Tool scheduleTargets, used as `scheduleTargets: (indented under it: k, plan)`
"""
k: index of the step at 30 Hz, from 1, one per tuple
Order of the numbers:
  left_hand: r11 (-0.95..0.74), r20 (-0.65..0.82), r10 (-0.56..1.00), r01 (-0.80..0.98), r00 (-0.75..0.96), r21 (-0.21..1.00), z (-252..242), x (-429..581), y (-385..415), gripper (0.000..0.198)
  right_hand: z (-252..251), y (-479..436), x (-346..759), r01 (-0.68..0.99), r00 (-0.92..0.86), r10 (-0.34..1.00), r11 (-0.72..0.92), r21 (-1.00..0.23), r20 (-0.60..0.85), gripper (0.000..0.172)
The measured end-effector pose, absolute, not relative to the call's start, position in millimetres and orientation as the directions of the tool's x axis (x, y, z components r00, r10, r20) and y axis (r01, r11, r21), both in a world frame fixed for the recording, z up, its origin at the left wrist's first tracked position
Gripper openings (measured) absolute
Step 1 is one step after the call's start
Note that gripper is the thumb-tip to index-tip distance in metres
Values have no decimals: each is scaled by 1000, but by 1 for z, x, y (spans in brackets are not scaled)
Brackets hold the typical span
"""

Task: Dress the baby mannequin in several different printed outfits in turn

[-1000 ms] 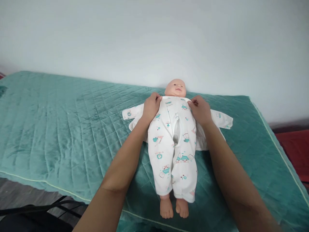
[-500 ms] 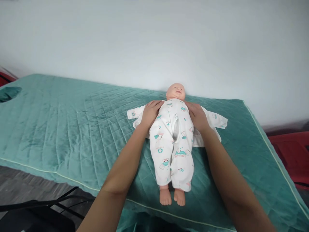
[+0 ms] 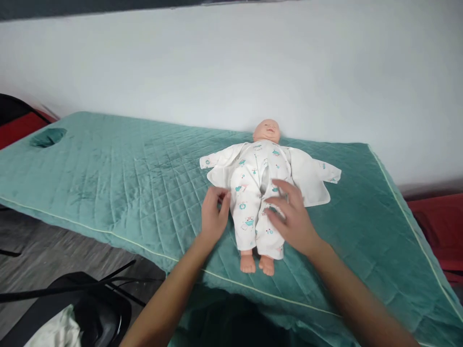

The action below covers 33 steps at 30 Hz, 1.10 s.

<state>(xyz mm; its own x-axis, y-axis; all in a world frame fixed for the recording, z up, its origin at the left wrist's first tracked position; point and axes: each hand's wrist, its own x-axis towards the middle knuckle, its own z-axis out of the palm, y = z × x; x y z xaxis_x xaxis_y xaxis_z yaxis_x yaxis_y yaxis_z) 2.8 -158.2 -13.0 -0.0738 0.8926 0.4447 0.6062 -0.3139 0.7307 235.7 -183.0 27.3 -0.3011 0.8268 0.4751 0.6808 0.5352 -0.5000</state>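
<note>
A baby doll (image 3: 266, 131) lies on its back on the green quilted bed cover. White printed trousers (image 3: 244, 207) cover its legs and reach up over its chest, and both bare feet show below the cuffs. Under them, a white jacket (image 3: 310, 179) is spread open with its sleeves out to both sides. My left hand (image 3: 214, 214) is beside the trouser leg at the left, fingers loosely curled and thumb close to the fingertips, no cloth visibly held. Over the other trouser leg, my right hand (image 3: 291, 218) is open with fingers spread, slightly blurred.
The green quilted cover (image 3: 144, 178) spans the bed, with a hole (image 3: 48, 137) at its far left end. A pale wall (image 3: 217, 67) rises behind. Red chairs (image 3: 441, 231) flank the bed. At lower left, a black chair (image 3: 119, 308) bears a pale cloth (image 3: 60, 330).
Both hands have left the doll's shoulders and moved down toward its legs. The fingers, flat before, are now curled on the left and spread on the right. The view has shifted slightly.
</note>
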Motion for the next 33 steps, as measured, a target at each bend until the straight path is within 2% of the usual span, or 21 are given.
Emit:
scheduleTargets:
  k: [1, 3, 5, 7, 9, 13, 16, 22, 26, 29, 33]
  plan:
    - [-317, 419, 907, 593, -37, 740, -11, 2, -179, 15, 31, -194, 231, 674, -381, 818, 565, -476, 432, 14]
    - [-418, 383, 905, 564, 187, 712, -8, 0, -215, 9, 35, -210, 224, 670, -503, 795, 607, -428, 340, 12]
    - [-497, 338, 866, 561, 368, 662, -5, 0, -238, 20, 35, -220, 221, 675, -582, 769, 638, -371, 264, 13]
    - [-516, 296, 851, 588, 433, 623, -3, 0, -248, 26, 33, -224, 220, 689, -621, 753, 657, -308, 218, 14]
    - [-520, 267, 849, 626, 457, 581, -2, 1, -249, 21, 31, -225, 217, 713, -620, 760, 649, -266, 194, 16]
    - [-617, 266, 787, 702, 556, 357, -5, 2, -243, 19, 32, -228, 208, 789, -551, 821, 571, -226, 153, 24]
    - [-627, 288, 778, 725, 558, 285, -8, 4, -240, 21, 34, -233, 202, 815, -532, 833, 553, -174, 153, 29]
    - [-630, 324, 777, 660, 540, 410, -5, 3, -246, 21, 34, -241, 193, 848, -516, 839, 528, -32, 174, 20]
    - [-587, 350, 808, 705, 475, 399, -6, 3, -254, 25, 39, -241, 192, 826, -554, 823, 562, -41, 124, 21]
    - [-558, 355, 823, 745, 443, 365, -6, 8, -257, 22, 50, -244, 190, 813, -564, 806, 580, -50, 182, 22]
    - [-455, 374, 879, 760, 297, 465, -1, 12, -257, 10, 65, -249, 183, 755, -629, 739, 655, -40, 241, 22]
